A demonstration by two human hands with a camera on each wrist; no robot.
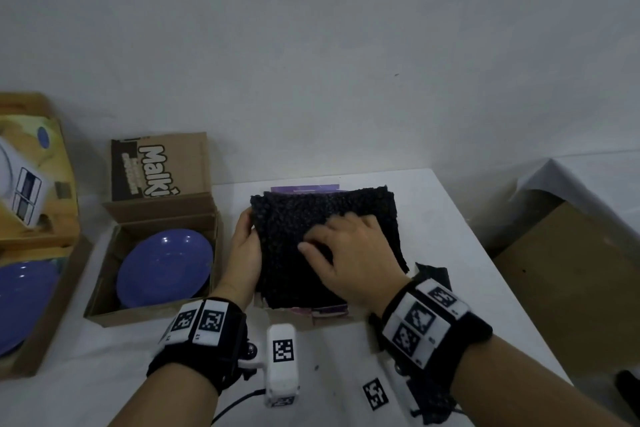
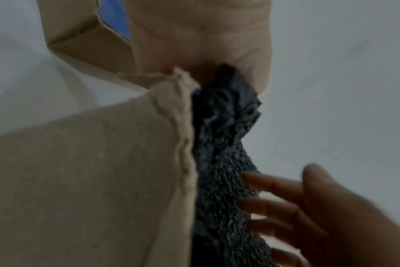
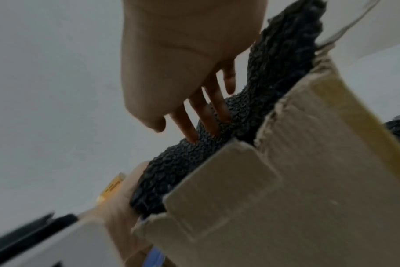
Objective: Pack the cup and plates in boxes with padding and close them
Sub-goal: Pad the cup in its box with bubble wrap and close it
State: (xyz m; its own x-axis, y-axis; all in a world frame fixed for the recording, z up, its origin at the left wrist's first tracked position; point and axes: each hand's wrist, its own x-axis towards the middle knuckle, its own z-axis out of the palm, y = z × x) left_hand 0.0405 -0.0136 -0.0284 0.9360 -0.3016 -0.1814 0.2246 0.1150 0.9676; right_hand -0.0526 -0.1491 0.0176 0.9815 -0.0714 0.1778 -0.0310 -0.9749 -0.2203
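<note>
A black textured padding sheet (image 1: 363, 204) lies on top of a cardboard box (image 1: 294, 318) at the middle of the white table; purple print shows at the box's far edge. My left hand (image 1: 246, 246) grips the sheet's left edge. My right hand (image 1: 336, 239) rests flat on the sheet with fingers spread. The left wrist view shows the padding (image 2: 222, 144) rising above the box wall (image 2: 91, 180), with the right hand's fingers (image 2: 269, 182) on it. In the right wrist view, straight fingers (image 3: 203, 115) press the padding (image 3: 279, 68) down along the box's torn rim (image 3: 286, 180). What the box holds is hidden.
Left of it stands an open cardboard box (image 1: 104, 308) holding a blue plate (image 1: 166, 267), its printed flap (image 1: 159, 166) upright. A further box at far left holds another blue plate (image 1: 20, 302). A black padding scrap (image 1: 433, 274) lies at the right. Brown cardboard (image 1: 571, 270) sits beyond the table's right edge.
</note>
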